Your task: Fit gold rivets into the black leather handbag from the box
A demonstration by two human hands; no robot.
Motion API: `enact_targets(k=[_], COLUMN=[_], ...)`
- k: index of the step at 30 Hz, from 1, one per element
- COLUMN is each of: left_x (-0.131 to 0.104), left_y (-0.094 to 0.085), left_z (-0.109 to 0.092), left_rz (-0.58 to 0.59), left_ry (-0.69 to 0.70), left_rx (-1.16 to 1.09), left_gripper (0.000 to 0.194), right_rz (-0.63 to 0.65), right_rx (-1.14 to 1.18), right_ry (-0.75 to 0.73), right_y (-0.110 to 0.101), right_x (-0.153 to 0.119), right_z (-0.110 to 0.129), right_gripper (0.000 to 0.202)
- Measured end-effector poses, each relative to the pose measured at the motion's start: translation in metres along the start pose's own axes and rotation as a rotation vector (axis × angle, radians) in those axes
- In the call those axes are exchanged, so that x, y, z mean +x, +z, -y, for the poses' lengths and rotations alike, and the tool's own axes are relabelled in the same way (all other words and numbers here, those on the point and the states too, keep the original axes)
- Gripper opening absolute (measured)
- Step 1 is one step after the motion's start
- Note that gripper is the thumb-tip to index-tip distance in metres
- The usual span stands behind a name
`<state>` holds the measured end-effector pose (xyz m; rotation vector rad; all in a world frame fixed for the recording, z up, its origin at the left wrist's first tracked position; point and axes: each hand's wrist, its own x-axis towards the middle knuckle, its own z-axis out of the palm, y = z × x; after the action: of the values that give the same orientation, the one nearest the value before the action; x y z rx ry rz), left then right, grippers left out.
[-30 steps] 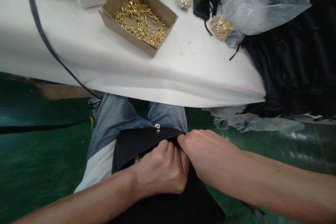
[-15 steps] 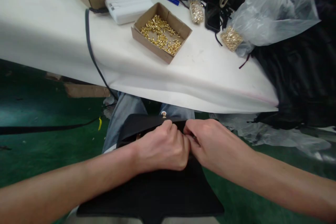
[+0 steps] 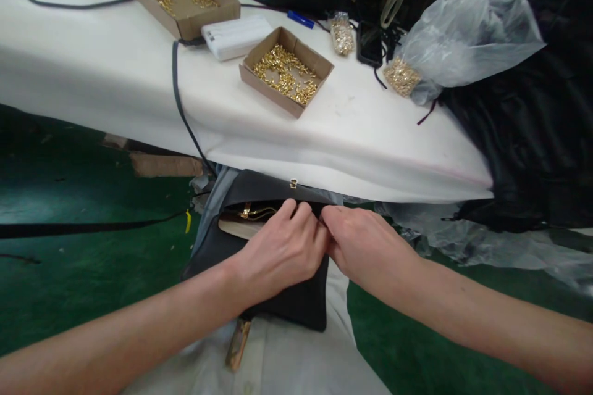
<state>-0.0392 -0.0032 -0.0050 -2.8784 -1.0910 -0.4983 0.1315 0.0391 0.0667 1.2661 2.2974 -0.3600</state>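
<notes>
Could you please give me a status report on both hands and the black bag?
Left hand and right hand at the opening of the black bag, fingertips hidden. Gold zipper partly showing. White table just beyond; nothing seen blocking the hands.

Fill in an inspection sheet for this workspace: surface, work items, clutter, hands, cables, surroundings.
Surface: white table cover, draped over front edge
Work items: black bag on lap, open, gold zipper showing
Clutter: near box and far box, both holding small gold pieces; white case; blue pen; phone
Hands: left hand and right hand at bag opening, fingertips hidden
Cables: black cord looped, far left
Surroundings: green floor
</notes>
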Motion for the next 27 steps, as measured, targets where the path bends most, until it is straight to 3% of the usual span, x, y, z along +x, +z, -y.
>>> enact_targets(k=[2,4,7,9,11,13,14,17,22,25,27], left_x=[-0.013,-0.024,-0.031,-0.028,-0.022,-0.019,-0.018,-0.021,-0.027,-0.021,-0.013], left_y=[-0.013,-0.022,-0.028,-0.025,-0.02,-0.015,-0.013,-0.008,0.003,0.009,0.01], left_z=[-0.012,-0.028,-0.054,-0.065,-0.071,-0.074,-0.075,-0.076,-0.067,-0.058,-0.052], left_rz=[0.019,-0.017,0.041,0.113,-0.028,-0.171,-0.184,-0.128,-0.162,-0.137,-0.104], left_ry=[-0.134,-0.385,-0.961,-1.214,-1.368,-1.433,-1.433,-1.392,-1.369,-1.318,-1.41], left_rx=[-0.084,-0.341,-1.111,-1.66,-2.013,-2.176,-2.211,-2.224,-2.364,-2.427,-2.395], left_gripper=[0.022,0.03,0.025,0.038,0.054,0.065,0.068,0.071,0.074,0.066,0.055], right_rz=[0.009,0.014,0.012,-0.008,-0.037,-0.057,-0.062,-0.067,-0.05,-0.08,-0.089], right_rx=[0.023,0.065,0.144,0.179,0.195,0.2,0.201,0.206,0.202,0.2,0.228], right_ry=[0.004,0.008,0.005,-0.001,-0.007,-0.016,-0.026,-0.055,-0.103,-0.111,-0.089], right_y=[-0.006,-0.009,-0.007,-0.002,0.004,0.011,0.014,0.021,0.027,0.028,0.026], right_x=[0.003,0.005,0.006,0.005,0.004,0.002,0.001,-0.004,-0.008,-0.009,-0.007], right_z=[0.0,0.0,-0.002,-0.005,-0.007,-0.009,-0.009,-0.008,-0.004,-0.002,0.0], right_gripper=[0.019,0.019,0.018,0.018,0.017,0.017,0.016,0.015,0.016,0.019,0.019])
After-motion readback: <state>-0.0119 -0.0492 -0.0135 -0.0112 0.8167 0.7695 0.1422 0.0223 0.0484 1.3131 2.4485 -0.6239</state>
